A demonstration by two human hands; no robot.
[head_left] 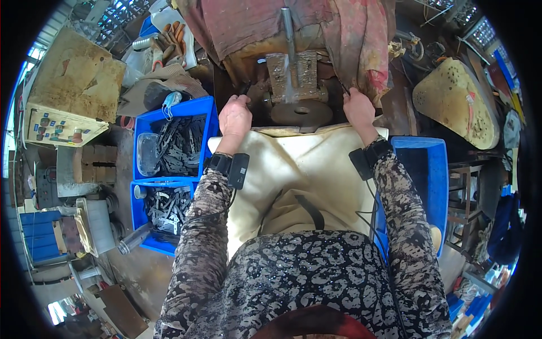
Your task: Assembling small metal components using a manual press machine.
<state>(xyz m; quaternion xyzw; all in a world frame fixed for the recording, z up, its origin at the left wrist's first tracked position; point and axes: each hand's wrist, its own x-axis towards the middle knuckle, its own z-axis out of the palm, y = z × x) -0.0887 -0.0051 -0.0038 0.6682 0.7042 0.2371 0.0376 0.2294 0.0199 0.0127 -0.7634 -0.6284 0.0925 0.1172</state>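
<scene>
Cream apron [251, 164] below a wet machine, with the two hands set well apart at its opening. The left hand [234, 117] is curled, its fingertips at a dark piece [244, 89] on the left side of the opening; it appears closed on that piece, though the contact is largely hidden. The right hand [359, 107] seems to pinch a thin dark sliver [343, 87] on the opposite side. Whether piece and sliver are ends of one object cannot be told. Between the hands lie a round disc [319, 115] with a central hole and, behind it, an upright block [278, 76]; a pipe [289, 42] descends from above, with what looks like water at its lower end. A red cloth [271, 28] drapes the machine.

Handling (judged): both held items are probably stiff, light enough for finger pressure, and slippery if wetted. Their outer ends, on the sides away from the disc, offer the safest hold; a firm pinch suits the sliver, whose narrow form leaves little surface. Fragility cannot be judged. Flat dark strips [183, 141] lie loose in the upper bin [210, 127], left of the left forearm.
</scene>
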